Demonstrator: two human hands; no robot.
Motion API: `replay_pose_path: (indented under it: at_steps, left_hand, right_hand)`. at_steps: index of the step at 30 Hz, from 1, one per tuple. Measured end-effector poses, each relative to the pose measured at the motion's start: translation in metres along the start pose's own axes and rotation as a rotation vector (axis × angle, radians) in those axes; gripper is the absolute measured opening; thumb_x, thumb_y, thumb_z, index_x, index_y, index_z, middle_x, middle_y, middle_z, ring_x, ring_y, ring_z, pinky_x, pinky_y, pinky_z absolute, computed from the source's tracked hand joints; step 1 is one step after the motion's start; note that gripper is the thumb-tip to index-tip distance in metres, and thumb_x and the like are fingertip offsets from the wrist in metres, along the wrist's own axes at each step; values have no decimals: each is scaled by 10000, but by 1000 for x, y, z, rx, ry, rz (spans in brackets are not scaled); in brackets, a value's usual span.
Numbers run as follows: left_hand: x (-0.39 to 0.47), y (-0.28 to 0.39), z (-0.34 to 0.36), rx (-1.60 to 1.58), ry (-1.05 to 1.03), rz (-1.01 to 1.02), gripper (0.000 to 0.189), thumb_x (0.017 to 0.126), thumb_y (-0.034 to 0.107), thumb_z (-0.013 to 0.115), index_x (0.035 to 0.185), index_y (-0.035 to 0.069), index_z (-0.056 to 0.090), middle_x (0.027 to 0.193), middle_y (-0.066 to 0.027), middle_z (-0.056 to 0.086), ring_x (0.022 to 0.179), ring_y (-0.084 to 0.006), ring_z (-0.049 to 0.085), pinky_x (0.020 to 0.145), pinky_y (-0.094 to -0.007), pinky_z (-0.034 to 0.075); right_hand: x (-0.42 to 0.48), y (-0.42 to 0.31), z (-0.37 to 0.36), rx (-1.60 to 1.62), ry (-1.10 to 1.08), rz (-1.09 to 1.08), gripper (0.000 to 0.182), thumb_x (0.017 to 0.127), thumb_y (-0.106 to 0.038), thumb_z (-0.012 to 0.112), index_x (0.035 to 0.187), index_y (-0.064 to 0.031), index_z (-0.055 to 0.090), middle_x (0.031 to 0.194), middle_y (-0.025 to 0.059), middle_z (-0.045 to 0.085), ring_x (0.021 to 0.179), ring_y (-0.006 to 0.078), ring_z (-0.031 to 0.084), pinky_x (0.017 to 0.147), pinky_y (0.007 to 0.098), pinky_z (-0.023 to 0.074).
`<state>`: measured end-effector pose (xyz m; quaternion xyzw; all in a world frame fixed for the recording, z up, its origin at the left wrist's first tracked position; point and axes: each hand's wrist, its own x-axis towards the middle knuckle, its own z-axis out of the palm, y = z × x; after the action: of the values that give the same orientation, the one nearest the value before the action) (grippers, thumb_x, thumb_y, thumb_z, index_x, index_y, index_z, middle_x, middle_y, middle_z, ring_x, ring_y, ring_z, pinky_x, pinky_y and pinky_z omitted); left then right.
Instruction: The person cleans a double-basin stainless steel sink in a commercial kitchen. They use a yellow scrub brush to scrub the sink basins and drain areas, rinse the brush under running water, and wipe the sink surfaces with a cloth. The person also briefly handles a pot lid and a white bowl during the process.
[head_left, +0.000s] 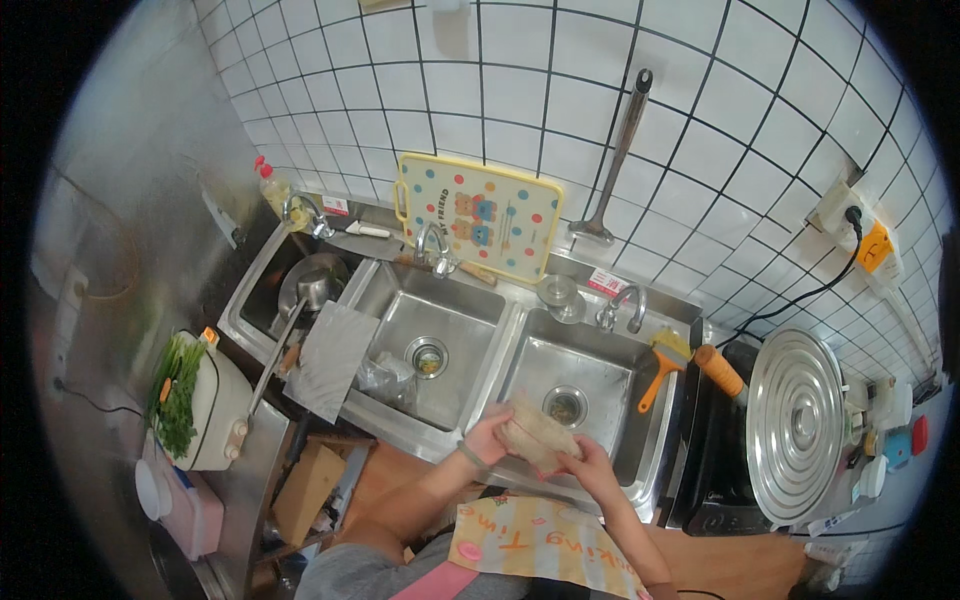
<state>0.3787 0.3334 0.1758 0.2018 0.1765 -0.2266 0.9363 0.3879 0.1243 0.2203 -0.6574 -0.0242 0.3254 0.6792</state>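
Note:
My left hand (487, 439) grips the left end of a beige cloth (536, 435), which looks bunched or folded. The cloth's other end is pinched by my right hand (589, 466), where a bit of red shows at the lower edge. Both hands are over the near side of the right steel sink basin (607, 375). Beyond the cloth, the basin's drain strainer (565, 406) is visible. An orange-handled brush (660, 375) leans at the basin's right side.
A chrome faucet (619, 307) arches over the right basin. The middle basin (457, 315) holds a clear plastic bag (386, 379). Near the left basin lie a cleaver (364, 244) and a ladle (315, 289). A cutting board (480, 217) leans on the tiles. A large metal lid (795, 427) stands right.

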Motion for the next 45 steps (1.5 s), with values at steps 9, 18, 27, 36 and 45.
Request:
replay_pose_path:
  at_steps: [9, 18, 27, 36, 45]
  left_hand:
    - [-68, 46, 36, 799, 11, 216, 396, 799, 83, 511, 1166, -7, 390, 1089, -58, 498, 980, -121, 474, 830, -261, 392]
    - [-33, 80, -25, 1986, 304, 473, 671, 699, 190, 615, 1249, 27, 269, 1109, -165, 478, 1006, -285, 473, 869, -322, 360]
    - [-17, 15, -39, 2369, 410, 450, 747, 710, 319, 543, 1274, -8, 178, 1333, -206, 124, 1231, -332, 145, 965, -486, 159]
    - [0, 9, -5, 2410, 290, 544, 546, 704, 281, 568, 1164, 40, 397, 1277, -191, 241, 1187, -344, 199, 943, -480, 178]
    - [-61, 10, 184, 1342, -330, 725, 102, 698, 33, 586, 796, 9, 602, 733, -99, 592, 678, -185, 562, 639, -267, 418]
  right_hand:
    - [-3, 0, 7, -678, 172, -150, 287, 725, -124, 587, 991, -33, 531, 937, 32, 568, 812, 120, 537, 679, 262, 433]
    - [-20, -54, 22, 226, 3, -177, 153, 794, -63, 495, 929, -16, 550, 912, 64, 571, 781, 129, 515, 741, 254, 406]
    - [-46, -75, 16, 463, 44, -413, 114, 798, -75, 495, 888, -22, 541, 849, 92, 544, 766, 163, 495, 707, 281, 393]
    - [-65, -100, 23, 529, 25, -585, 45, 803, -84, 489, 806, -40, 495, 744, 68, 469, 684, 154, 441, 643, 262, 359]
    - [-72, -105, 20, 41, 175, -822, 83, 764, -3, 519, 831, -35, 553, 790, 52, 459, 732, 127, 429, 661, 227, 345]
